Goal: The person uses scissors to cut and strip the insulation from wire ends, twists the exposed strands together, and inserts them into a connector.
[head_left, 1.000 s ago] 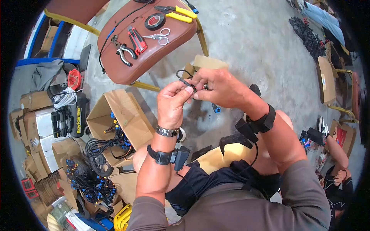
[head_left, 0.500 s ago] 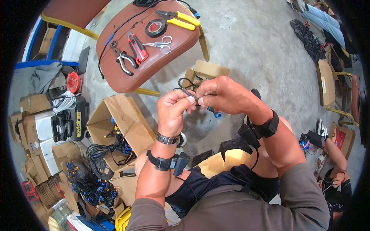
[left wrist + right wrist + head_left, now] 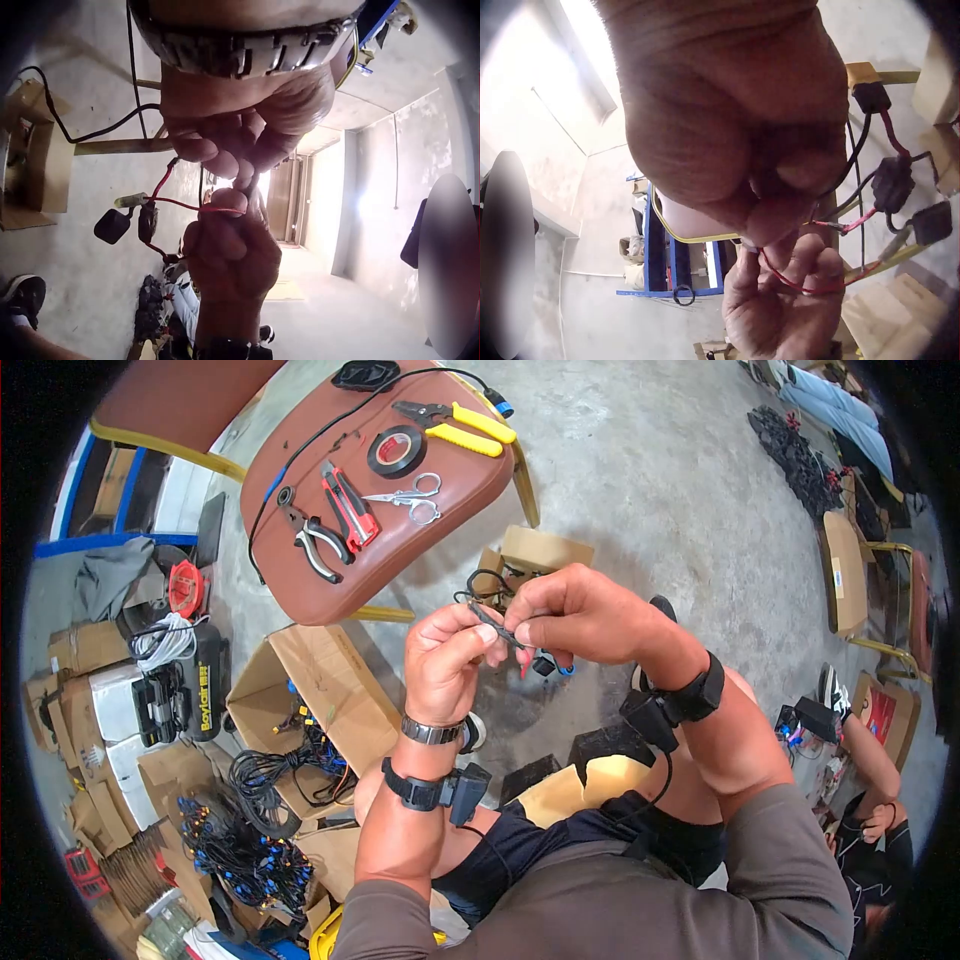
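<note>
Head view bright, edges bowed, corners black; wrist views backlit, pale glare, fingers in shadow.

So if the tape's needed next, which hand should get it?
Probably the left hand. The black tape lies on the chair, which is nearer that hand than the right hand. Both hands are pinching the wire now, so the left would need to let go first.

The left hand and right hand pinch a dark cable between them. Just beyond both hands is a small box. Ahead and to the left of the left hand, a chair bears black pliers, a cutter, scissors, tape and yellow pliers. Left of that hand, cables lie partly in a larger box.
</note>
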Tool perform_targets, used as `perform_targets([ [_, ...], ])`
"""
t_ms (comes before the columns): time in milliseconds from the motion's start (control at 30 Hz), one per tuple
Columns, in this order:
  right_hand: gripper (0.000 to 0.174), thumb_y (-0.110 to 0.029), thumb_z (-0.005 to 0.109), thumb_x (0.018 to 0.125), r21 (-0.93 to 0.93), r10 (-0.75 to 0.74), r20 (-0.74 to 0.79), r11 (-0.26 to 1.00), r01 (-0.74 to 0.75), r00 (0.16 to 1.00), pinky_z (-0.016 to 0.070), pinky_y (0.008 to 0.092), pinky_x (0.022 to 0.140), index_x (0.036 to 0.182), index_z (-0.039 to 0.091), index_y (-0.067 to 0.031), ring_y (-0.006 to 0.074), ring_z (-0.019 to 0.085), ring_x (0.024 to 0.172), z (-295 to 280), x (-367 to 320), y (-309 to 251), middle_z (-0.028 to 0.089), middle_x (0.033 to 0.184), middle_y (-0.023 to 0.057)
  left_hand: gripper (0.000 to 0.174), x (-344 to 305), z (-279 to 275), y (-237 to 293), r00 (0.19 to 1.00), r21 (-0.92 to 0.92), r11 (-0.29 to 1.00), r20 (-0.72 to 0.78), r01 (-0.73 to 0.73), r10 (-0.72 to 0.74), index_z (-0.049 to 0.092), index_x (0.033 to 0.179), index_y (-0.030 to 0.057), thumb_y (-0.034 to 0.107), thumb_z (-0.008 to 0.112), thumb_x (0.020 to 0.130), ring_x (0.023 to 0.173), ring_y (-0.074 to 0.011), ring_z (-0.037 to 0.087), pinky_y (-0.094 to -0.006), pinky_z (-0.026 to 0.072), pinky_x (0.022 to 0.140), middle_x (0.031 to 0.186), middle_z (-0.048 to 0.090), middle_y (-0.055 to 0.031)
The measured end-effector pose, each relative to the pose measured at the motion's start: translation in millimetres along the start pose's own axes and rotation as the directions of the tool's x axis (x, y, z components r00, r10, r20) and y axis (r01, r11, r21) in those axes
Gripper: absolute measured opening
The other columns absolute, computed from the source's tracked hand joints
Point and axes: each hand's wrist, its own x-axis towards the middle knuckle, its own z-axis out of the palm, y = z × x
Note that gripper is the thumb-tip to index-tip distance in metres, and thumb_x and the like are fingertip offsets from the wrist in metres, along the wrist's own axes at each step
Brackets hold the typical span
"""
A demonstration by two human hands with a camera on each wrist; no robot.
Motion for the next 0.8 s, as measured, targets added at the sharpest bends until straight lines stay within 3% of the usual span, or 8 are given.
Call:
perform_targets([
  [133,0.011,-0.008,0.061,0.088,-0.061,-0.019,-0.136,0.998,0.011,0.991,0.0457,0.0245,0.051,0.094,0.067,-0.0010,0.0069,0.057,0.060,0,6,8,0.066,0.074,0.0013,0.019,7,8,1,1.000,0.111,0.994,-0.005,-0.025,0.025,0.066,0.099,-0.0037,0.009,0.069,0.085,0.071,-0.0152,0.063,-0.0265,0.0496,0.064,0.085,0.068,-0.0087],
  [300,0.008,-0.009,0.064,0.088,-0.105,-0.024,-0.126,0.994,0.011,0.992,0.0447,0.0250,0.053,0.093,0.066,-0.0022,0.0068,0.055,0.061,-4,10,16,0.062,0.073,-0.0007,0.028,10,13,1,1.000,0.233,0.972,-0.015,-0.021,0.025,0.065,0.104,-0.0033,0.004,0.079,0.080,0.074,-0.0126,0.065,-0.0242,0.0512,0.067,0.088,0.069,-0.0057],
  [500,0.008,-0.009,0.064,0.088,-0.186,0.009,-0.123,0.982,-0.032,0.992,0.0454,0.0245,0.055,0.092,0.066,-0.0014,0.0068,0.056,0.062,-11,11,15,0.061,0.073,-0.0010,0.026,13,13,-1,0.998,0.230,0.971,-0.014,-0.056,0.060,0.065,0.106,-0.0041,-0.002,0.076,0.082,0.075,-0.0108,0.064,-0.0260,0.0532,0.070,0.087,0.069,-0.0044],
  [700,0.010,-0.010,0.065,0.088,-0.166,0.072,-0.123,0.982,-0.092,0.990,0.0461,0.0248,0.055,0.089,0.067,0.0000,0.0070,0.056,0.062,-10,12,15,0.062,0.074,-0.0002,0.027,10,9,-1,0.997,0.365,0.931,-0.059,-0.020,0.044,0.065,0.108,-0.0048,-0.008,0.070,0.082,0.077,-0.0115,0.064,-0.0260,0.0534,0.073,0.088,0.068,-0.0039],
  [800,0.012,-0.011,0.066,0.088,-0.260,0.022,-0.137,0.964,-0.057,0.990,0.0460,0.0250,0.055,0.089,0.067,0.0005,0.0067,0.055,0.063,-7,11,15,0.062,0.073,-0.0003,0.027,10,6,-9,0.993,0.330,0.939,-0.035,-0.096,0.114,0.066,0.109,-0.0039,-0.009,0.067,0.083,0.077,-0.0101,0.063,-0.0257,0.0527,0.073,0.090,0.068,-0.0033],
])
